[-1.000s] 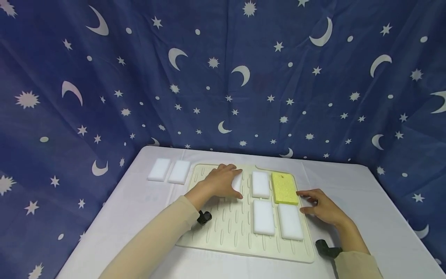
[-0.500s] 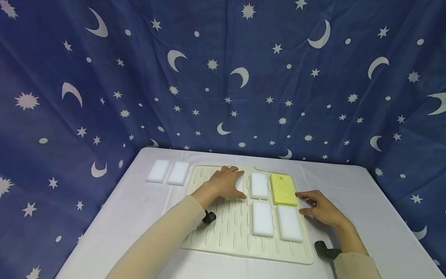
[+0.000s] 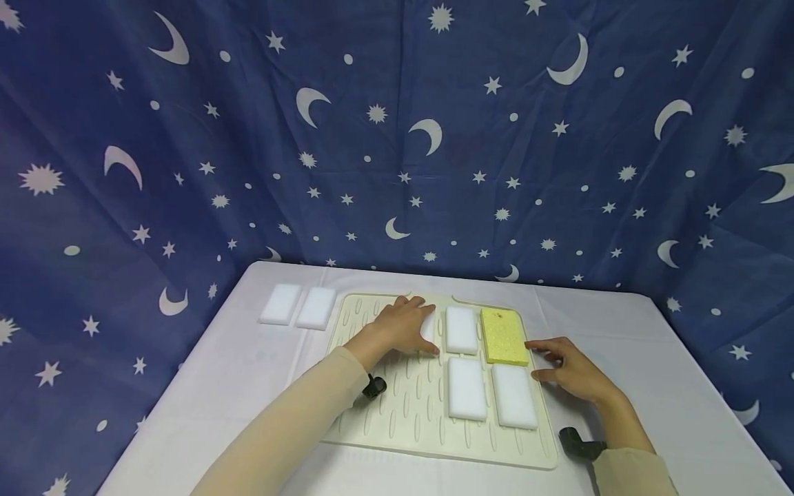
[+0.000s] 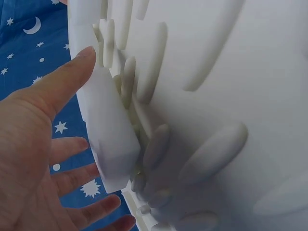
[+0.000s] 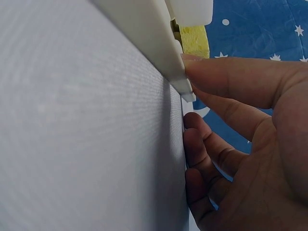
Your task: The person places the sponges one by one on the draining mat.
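Observation:
My left hand (image 3: 403, 325) spans a white sponge (image 3: 428, 326) on the cream ridged mat (image 3: 397, 420), mostly covering it. In the left wrist view, spread fingers (image 4: 74, 178) lie beside and behind the white sponge (image 4: 113, 139); the thumb reaches its upper corner. The right hand (image 3: 571, 368) is at the mat's right edge, near a yellow sponge (image 3: 504, 336). In the right wrist view its thumb touches the mat's rim (image 5: 178, 72), while the other fingers rest loosely bent by the cloth. Three more white sponges (image 3: 462, 331) lie on the mat's right half.
Two white sponges (image 3: 280, 304) lie side by side left of the mat. A white cloth (image 3: 651, 358) covers the table. Behind hangs a dark blue curtain (image 3: 360, 255) with moons and stars. A dark wrist device (image 3: 579, 444) sits by the right wrist.
My left hand has moved slightly right, and the white sponge beneath it has slid right toward the neighbouring sponge. The right hand stays at the mat's edge.

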Demonstrator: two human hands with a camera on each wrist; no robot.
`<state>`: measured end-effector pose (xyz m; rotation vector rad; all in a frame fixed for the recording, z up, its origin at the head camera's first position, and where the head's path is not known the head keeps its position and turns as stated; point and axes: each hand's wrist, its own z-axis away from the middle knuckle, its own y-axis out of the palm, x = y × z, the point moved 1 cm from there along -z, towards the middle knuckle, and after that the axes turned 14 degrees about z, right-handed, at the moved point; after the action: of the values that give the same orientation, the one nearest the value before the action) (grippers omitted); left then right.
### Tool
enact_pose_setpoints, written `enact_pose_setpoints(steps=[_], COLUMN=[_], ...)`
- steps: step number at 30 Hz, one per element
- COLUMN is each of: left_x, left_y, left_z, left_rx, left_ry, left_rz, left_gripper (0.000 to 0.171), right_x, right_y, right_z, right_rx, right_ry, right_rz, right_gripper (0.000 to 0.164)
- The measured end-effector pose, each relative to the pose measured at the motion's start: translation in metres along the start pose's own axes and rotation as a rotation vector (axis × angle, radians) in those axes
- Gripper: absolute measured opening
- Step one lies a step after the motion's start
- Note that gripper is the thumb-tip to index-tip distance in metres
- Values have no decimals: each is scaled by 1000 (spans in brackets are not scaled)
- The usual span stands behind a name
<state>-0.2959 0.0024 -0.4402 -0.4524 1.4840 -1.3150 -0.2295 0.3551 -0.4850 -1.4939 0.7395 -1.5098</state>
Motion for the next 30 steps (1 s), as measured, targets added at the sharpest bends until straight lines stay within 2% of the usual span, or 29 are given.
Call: enact_pose_setpoints(steps=[6, 12, 24, 30], left_x=[3, 13, 43, 53], left_y=[0, -4, -23, -33], left_z=[-1, 4, 29, 41], left_rx=[0, -8, -50, -71], left_ry=[-4, -2, 6, 2], left_rz=[-3, 4, -22, -28], left_gripper=[101, 103, 104, 102], right_x=[1, 3, 2, 0], right_y=[1, 1, -1, -1], right_z=[0, 2, 1, 1], right_rx=[11, 14, 14, 12], right_ry=[6, 5, 11, 9], right_rz=[-28, -27, -16, -24], right_gripper=[64, 65, 65, 65])
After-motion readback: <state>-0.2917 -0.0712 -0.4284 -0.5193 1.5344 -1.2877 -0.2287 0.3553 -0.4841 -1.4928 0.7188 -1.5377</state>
